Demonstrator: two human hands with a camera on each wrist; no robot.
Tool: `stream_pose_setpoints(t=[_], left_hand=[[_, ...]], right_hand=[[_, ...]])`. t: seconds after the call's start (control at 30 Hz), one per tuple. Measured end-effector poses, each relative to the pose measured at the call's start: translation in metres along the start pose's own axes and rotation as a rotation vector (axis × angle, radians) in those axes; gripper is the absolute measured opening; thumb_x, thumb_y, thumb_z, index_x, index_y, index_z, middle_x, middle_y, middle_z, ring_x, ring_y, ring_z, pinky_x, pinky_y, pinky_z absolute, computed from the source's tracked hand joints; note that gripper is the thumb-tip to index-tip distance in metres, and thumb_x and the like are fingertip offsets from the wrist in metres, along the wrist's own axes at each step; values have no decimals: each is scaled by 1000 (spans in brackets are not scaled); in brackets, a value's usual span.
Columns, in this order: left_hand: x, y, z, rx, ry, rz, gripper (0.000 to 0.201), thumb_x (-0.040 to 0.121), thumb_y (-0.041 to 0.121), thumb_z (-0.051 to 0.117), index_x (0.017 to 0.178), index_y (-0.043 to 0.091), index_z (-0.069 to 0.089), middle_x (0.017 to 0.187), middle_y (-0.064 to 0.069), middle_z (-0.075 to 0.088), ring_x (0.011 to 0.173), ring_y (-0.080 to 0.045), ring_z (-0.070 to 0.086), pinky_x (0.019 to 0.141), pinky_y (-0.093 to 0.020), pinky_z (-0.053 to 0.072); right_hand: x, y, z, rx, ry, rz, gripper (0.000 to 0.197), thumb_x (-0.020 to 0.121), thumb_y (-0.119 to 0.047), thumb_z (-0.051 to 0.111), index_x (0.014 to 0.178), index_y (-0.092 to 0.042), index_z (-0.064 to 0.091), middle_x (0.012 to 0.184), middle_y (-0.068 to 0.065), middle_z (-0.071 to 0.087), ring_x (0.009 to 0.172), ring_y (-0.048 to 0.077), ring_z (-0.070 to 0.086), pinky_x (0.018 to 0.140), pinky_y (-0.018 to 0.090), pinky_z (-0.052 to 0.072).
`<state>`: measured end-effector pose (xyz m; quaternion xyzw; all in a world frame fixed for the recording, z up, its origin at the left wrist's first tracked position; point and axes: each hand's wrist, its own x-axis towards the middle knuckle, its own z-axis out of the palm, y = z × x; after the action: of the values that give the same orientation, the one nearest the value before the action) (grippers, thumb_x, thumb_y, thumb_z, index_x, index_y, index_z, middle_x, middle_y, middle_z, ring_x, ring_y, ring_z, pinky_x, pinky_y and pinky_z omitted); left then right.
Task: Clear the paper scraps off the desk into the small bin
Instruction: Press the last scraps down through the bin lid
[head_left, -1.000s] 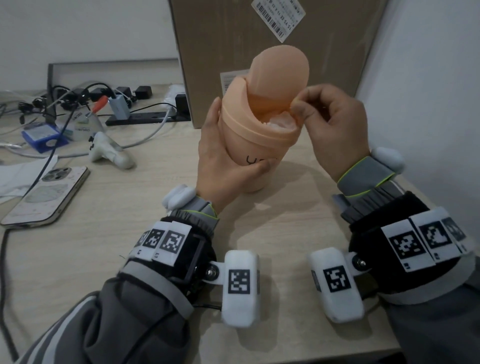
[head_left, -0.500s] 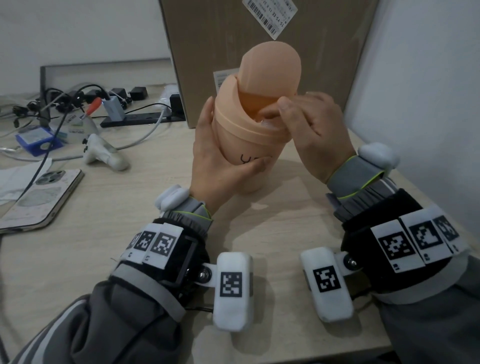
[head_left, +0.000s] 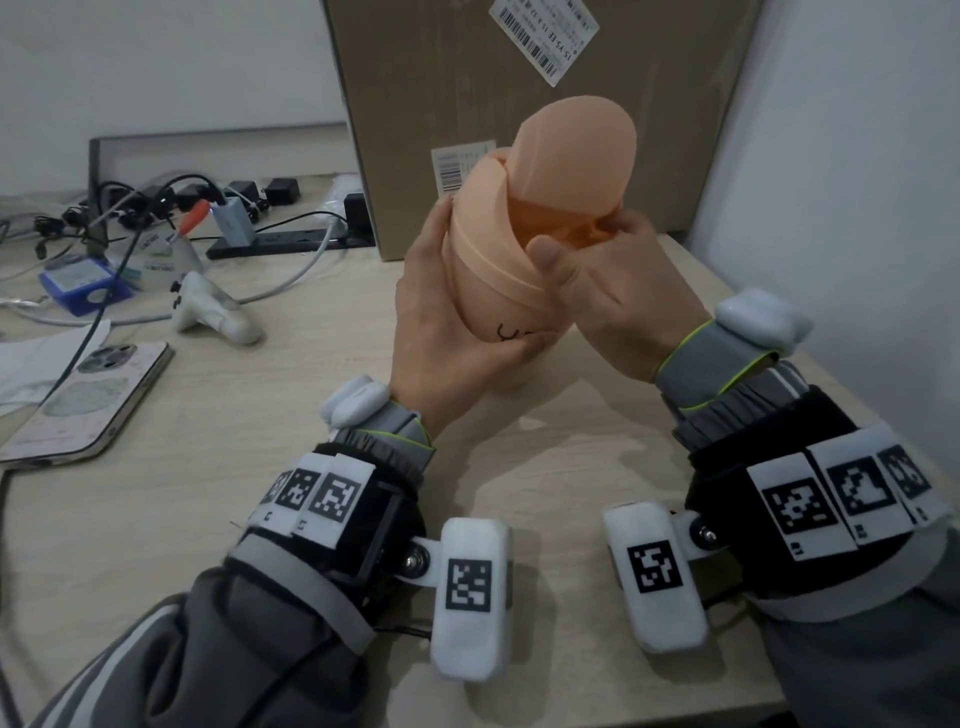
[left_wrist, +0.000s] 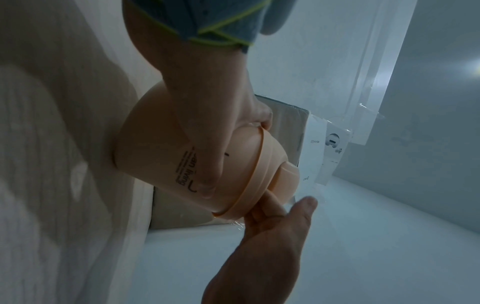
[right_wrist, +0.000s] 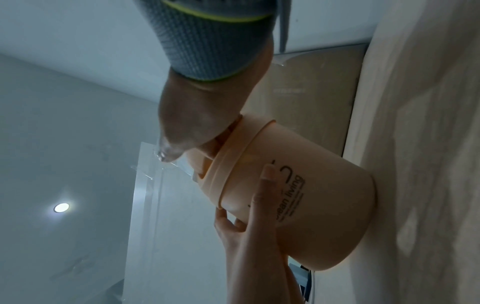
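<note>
Our left hand (head_left: 441, 332) is wrapped around the small bin (head_left: 498, 270), tipped on the worktop (head_left: 208, 441). Our right hand (head_left: 608, 291) has moved in since a moment ago: its fingers (head_left: 623, 228) now curl into the opening under the flap lid (head_left: 576, 150). We cannot see any paper scraps now, so the last one has probably gone inside.

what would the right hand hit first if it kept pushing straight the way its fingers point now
Most likely the inside of the small bin: the right hand has its fingers in the opening under the tipped-up swing lid. What lies inside is hidden. The left hand grips the bin's body.
</note>
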<state>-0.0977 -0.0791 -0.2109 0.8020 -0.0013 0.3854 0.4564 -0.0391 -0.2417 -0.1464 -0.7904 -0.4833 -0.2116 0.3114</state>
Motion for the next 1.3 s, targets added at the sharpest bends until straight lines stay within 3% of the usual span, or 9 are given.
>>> stream_pose_setpoints(t=[0.1, 0.23, 0.43, 0.53, 0.7, 0.83, 0.93, 1.1, 1.3], left_hand=[[-1, -2, 0, 8, 3, -5, 126, 57, 57, 90, 157, 35, 17, 156, -3, 43, 145, -21, 45, 118, -49, 41], [-2, -1, -1, 12, 8, -13, 128, 57, 57, 88, 159, 30, 15, 156, -2, 42, 145, -20, 44, 119, -49, 41], [-2, 1, 2, 24, 2, -2, 128, 56, 57, 89, 158, 31, 16, 157, -1, 42, 145, -21, 45, 118, -48, 42], [-2, 2, 2, 33, -1, 15, 125, 56, 55, 89, 157, 35, 17, 156, -3, 43, 145, -22, 46, 117, -48, 42], [-3, 1, 1, 72, -5, 47, 116, 57, 50, 90, 148, 48, 17, 155, -6, 44, 144, -25, 46, 116, -50, 42], [-2, 0, 0, 76, -4, 50, 117, 57, 50, 91, 148, 49, 17, 154, -5, 44, 143, -25, 47, 116, -50, 43], [-2, -1, 0, 62, -13, 34, 119, 57, 51, 91, 149, 48, 15, 155, -4, 43, 144, -25, 46, 117, -50, 42], [-4, 1, 0, 51, 0, 22, 127, 57, 58, 87, 158, 29, 16, 157, -3, 39, 145, -23, 43, 119, -50, 40], [-5, 2, 1, 50, 11, 24, 121, 57, 56, 88, 153, 41, 17, 157, -2, 39, 145, -23, 43, 119, -50, 40]], right_hand=[[-2, 3, -2, -28, 216, -43, 66, 96, -38, 21, 58, -6, 65, 60, 8, 67, 64, 22, 56, 73, 23, 31], [-1, 2, -3, -179, 331, -40, 66, 98, -34, 22, 61, -6, 70, 55, 5, 68, 61, 19, 62, 105, 31, 27], [-1, 0, 2, -276, 82, 15, 76, 92, -47, 14, 48, -10, 63, 48, 8, 60, 103, 25, 58, 115, 28, 2], [1, -6, -2, -250, -95, 78, 73, 88, -57, 8, 38, -23, 48, 39, -6, 46, 101, 16, 57, 115, 29, -10], [3, -6, -6, -254, -285, 161, 89, 87, -67, 8, 61, -10, 71, 67, 8, 69, 119, 16, 42, 114, 34, -20], [-5, -12, -10, -80, -168, 133, 75, 94, -52, 16, 67, -7, 71, 89, 18, 71, 106, -3, 22, 117, 39, -11], [-6, -10, -7, -31, 28, 135, 75, 95, -43, 19, 69, 6, 69, 88, 27, 67, 97, 9, 38, 117, 34, 1], [-2, -1, -6, -42, 289, 120, 71, 95, -40, 15, 60, -15, 72, 61, -2, 71, 70, 11, 65, 114, 34, 17], [-7, -7, 0, 27, 135, 136, 59, 98, -36, 31, 70, -5, 74, 87, 26, 69, 117, 13, 39, 115, 36, 10]])
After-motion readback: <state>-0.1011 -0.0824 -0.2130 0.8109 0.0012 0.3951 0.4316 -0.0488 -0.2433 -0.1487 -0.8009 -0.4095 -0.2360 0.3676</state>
